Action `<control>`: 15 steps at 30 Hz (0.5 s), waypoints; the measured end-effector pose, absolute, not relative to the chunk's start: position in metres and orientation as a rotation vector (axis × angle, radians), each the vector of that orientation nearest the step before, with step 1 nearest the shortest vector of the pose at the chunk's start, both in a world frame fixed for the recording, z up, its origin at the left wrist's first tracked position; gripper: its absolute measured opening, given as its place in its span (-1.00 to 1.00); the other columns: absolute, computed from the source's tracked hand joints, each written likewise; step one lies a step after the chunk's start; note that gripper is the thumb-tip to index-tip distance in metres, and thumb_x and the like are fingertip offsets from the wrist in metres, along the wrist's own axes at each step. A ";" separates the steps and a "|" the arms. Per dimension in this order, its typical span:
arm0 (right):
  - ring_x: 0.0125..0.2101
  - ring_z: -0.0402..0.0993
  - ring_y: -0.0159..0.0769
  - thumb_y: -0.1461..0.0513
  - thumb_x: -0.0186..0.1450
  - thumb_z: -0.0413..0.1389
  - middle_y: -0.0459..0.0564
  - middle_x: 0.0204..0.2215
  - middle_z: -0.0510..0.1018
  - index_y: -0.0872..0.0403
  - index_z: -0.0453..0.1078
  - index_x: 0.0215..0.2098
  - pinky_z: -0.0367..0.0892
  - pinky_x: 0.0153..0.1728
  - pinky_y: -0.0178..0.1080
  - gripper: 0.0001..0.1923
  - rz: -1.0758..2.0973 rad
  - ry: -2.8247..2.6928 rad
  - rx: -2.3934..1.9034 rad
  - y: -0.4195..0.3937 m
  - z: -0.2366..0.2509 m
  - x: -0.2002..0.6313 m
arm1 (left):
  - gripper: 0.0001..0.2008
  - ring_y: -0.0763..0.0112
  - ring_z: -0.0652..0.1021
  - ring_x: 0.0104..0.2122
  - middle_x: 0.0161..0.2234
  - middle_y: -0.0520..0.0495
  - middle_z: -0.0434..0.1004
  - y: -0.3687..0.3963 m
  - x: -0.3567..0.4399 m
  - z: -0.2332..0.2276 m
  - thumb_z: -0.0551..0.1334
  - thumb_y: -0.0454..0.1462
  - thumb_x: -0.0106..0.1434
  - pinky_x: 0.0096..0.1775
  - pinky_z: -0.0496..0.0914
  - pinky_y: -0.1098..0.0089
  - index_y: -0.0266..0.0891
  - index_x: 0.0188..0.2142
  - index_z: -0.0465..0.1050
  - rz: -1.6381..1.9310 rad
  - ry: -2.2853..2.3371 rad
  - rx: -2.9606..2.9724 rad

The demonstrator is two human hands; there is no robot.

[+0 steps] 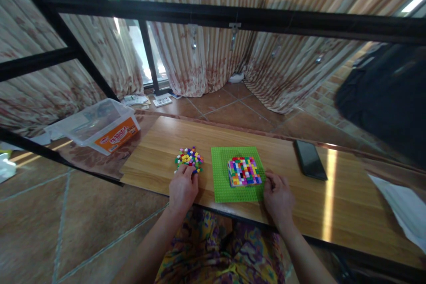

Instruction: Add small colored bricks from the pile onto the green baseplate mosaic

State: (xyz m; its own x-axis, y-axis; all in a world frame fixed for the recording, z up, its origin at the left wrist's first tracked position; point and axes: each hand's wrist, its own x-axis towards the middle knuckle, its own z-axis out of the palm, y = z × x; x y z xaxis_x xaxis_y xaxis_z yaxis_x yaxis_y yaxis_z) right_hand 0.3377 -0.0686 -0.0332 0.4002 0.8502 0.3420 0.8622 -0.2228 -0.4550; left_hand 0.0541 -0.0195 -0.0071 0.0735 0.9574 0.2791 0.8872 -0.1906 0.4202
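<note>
- The green baseplate [238, 173] lies on the wooden table [333, 213] and carries a square block of coloured bricks [244, 171].
- Left of the baseplate, the left hand [183, 189] rests at a pile of loose bricks [189, 159]; its fingertips are hidden, so its grip cannot be told.
- The right hand [278, 196] touches the baseplate's right edge, fingers curled, holding nothing visible.
- A phone [310, 159] lies right of the baseplate.

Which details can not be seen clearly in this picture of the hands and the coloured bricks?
- Left hand fingertips: head view, curled into the loose brick pile; any held brick is hidden.
- Right hand grip: fingers rest at the green baseplate edge; contact too small to judge.
- Brick block: its layer count is too small to make out.
- Phone: screen dark.
</note>
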 end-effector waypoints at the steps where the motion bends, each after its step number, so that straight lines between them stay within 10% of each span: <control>1: -0.28 0.37 -0.29 0.19 0.28 -0.09 0.04 -0.21 0.47 0.08 0.43 -0.20 0.19 -0.31 -0.26 -0.72 -0.027 -1.453 -2.080 -0.069 -0.033 0.338 | -0.85 0.25 0.49 -0.25 -0.22 -0.12 0.46 -0.019 0.054 -0.006 0.12 -0.31 0.24 -0.25 0.38 0.33 -0.19 -0.23 0.43 0.732 1.904 2.205; 15: -0.29 0.37 -0.33 0.22 0.27 -0.08 0.02 -0.20 0.47 0.08 0.43 -0.19 0.17 -0.32 -0.30 -0.72 0.010 -1.424 -2.098 -0.068 -0.029 0.334 | -0.87 0.30 0.48 -0.19 -0.23 -0.10 0.46 -0.011 0.050 -0.007 0.13 -0.28 0.22 -0.11 0.38 0.29 -0.19 -0.29 0.45 1.147 1.536 1.882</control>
State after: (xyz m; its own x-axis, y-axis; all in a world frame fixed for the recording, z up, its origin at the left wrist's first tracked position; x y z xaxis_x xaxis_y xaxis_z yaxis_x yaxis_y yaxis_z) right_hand 0.3338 -0.0682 -0.0292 0.4255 0.8486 0.3143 0.8444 -0.2474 -0.4753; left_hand 0.0496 -0.0113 -0.0069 0.0335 0.9481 0.3163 0.5724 -0.2776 0.7715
